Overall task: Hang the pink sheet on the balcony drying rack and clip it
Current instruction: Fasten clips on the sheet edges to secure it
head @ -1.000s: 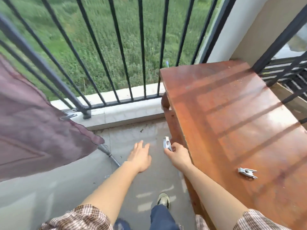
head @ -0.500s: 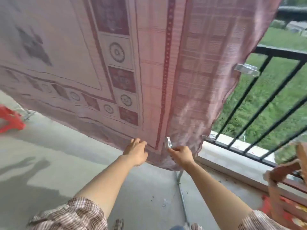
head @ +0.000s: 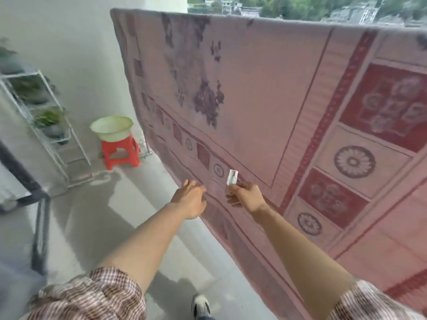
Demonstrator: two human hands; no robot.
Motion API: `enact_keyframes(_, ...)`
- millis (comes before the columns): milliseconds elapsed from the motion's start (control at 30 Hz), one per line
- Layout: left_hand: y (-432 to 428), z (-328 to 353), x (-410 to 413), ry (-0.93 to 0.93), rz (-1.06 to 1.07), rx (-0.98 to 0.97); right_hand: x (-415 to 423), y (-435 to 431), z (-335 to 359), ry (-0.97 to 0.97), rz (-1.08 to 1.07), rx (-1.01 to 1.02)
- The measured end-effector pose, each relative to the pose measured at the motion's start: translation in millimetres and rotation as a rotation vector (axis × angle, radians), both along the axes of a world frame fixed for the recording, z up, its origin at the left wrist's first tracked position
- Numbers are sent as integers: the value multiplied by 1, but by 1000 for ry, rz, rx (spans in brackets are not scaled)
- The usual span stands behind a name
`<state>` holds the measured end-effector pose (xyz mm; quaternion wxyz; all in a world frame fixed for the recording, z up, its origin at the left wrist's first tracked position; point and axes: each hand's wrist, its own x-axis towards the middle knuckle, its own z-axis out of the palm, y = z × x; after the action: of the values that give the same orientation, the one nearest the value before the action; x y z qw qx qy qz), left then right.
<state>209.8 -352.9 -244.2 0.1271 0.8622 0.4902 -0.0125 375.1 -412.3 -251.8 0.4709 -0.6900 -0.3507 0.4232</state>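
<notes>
The pink patterned sheet (head: 265, 93) hangs draped over a rail that it hides, spreading from the upper left across the whole right side. My right hand (head: 248, 197) pinches a small metal clip (head: 232, 177) that points up in front of the sheet's lower part. My left hand (head: 190, 197) is held out beside it, fingers loosely extended near the sheet's lower border, holding nothing. Whether it touches the cloth cannot be told.
A red plastic stool (head: 120, 153) carrying a pale basin (head: 112, 129) stands by the white wall at left. A white wire plant shelf (head: 46, 121) sits further left. A dark table leg (head: 41, 232) stands on the grey floor.
The view has swung left along the hung sheet, away from the railing and wooden table. Both hands stay held out in front, the right still pinching the clip.
</notes>
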Motion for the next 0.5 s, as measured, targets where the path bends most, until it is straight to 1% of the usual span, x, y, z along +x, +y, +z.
enact_keyframes(133,105,14,-27,-49,116,-10,-19,104,15,47,133,75)
enact_keyframes(300,227,34,-58,-181,264,-37,-43,243,36,19,250,83)
enact_keyframes(500,359,55,-128,-306,406,-15,-105,395,55,10,379,75)
